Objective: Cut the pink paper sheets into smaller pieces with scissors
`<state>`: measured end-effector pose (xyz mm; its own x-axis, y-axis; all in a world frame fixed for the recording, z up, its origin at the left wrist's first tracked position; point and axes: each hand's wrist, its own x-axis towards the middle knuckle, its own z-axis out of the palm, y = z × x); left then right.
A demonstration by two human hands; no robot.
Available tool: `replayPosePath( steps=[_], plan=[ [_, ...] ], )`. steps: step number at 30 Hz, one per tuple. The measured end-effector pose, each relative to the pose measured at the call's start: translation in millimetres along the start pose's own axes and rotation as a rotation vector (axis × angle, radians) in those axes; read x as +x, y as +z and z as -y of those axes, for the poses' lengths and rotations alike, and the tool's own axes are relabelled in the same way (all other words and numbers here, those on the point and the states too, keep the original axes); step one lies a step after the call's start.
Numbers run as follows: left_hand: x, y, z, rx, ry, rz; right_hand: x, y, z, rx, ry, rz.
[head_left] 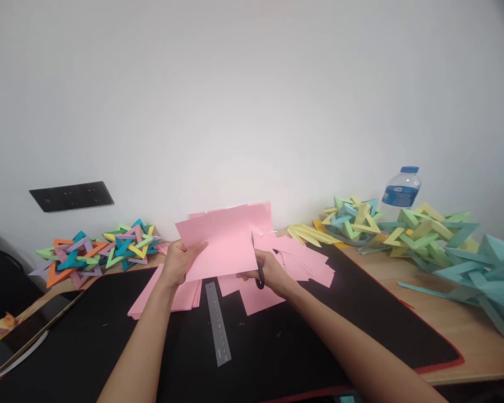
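Note:
A pink sheet of paper (222, 240) is held up above the black mat by my left hand (180, 262), which pinches its left side with the thumb on the front. My right hand (271, 272) grips scissors (260, 274) with dark handles. Their blade points upward at the right edge of the sheet; whether it is cutting there I cannot tell. Below the raised sheet, a stack of pink paper (185, 296) lies at left and loose pink pieces (304, 260) spread out at right. A metal ruler (218, 324) rests on the mat between my forearms.
The black mat (302, 347) has a red edge. Multicoloured folded-paper stars (126, 243) sit back left, beside a phone (29, 330). Yellow strips (311, 235), green and yellow paper models (428, 235), blue ones (483, 274) and a water bottle (402, 187) stand right, near the wall.

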<state>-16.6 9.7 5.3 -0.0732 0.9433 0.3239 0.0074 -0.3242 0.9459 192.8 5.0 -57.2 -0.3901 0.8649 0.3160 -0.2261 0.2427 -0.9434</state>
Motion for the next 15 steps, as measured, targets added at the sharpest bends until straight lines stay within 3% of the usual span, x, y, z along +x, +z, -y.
replayPosePath(
  steps=[15],
  plan=[
    [-1.0,1.6,-0.7,0.051,0.024,0.009,-0.3,3.3,0.7,-0.052,0.019,-0.079]
  ],
)
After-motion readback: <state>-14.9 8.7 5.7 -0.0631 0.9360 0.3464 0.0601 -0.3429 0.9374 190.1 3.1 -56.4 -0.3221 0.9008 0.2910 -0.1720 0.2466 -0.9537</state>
